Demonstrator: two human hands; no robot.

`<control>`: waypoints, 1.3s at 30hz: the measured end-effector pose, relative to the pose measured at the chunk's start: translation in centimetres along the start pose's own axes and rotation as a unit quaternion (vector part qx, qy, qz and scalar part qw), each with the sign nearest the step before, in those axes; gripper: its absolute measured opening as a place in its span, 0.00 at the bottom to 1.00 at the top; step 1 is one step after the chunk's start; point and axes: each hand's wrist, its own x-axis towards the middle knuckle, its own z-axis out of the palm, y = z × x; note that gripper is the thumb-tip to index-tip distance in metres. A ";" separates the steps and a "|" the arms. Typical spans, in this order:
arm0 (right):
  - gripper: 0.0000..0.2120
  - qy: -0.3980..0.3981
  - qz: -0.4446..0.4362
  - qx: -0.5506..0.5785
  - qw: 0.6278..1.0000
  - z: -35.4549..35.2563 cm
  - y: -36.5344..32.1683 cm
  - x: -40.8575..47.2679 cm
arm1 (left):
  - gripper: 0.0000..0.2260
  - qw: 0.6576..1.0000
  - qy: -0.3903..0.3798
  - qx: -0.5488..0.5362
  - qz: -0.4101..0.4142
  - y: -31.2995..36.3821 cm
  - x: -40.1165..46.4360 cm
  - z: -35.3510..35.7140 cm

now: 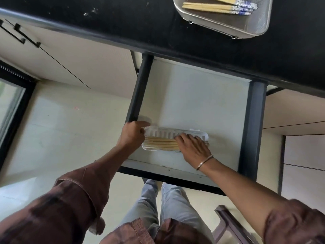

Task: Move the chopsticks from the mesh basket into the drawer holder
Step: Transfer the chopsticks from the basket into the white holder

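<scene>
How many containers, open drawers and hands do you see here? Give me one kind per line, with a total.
Containers: 2 (mesh basket, white holder)
Open drawers: 1 (drawer)
Hands: 2 (left hand, right hand)
Total: 5

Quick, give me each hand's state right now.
Left hand: fingers closed on the left end of the holder.
Right hand: open, fingers spread flat over the chopsticks in the holder.

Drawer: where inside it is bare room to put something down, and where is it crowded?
The drawer floor is bare from the countertop edge down to the white holder. The front is crowded: the holder, the chopsticks in it, the left hand and right hand.
</scene>
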 end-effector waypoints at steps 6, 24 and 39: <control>0.22 -0.004 0.037 0.040 0.999 1.7 -0.1 2.0 | 0.21 0.999 0.024 0.006 0.028 0.0 -0.4 0.8; 0.13 -0.017 0.120 0.179 0.976 2.3 0.8 -0.2 | 0.18 0.961 -0.083 0.188 0.184 0.8 -3.2 3.7; 0.35 -0.099 0.080 0.164 0.978 2.2 -0.5 -1.8 | 0.29 0.910 -0.203 0.296 0.206 1.9 -3.4 4.5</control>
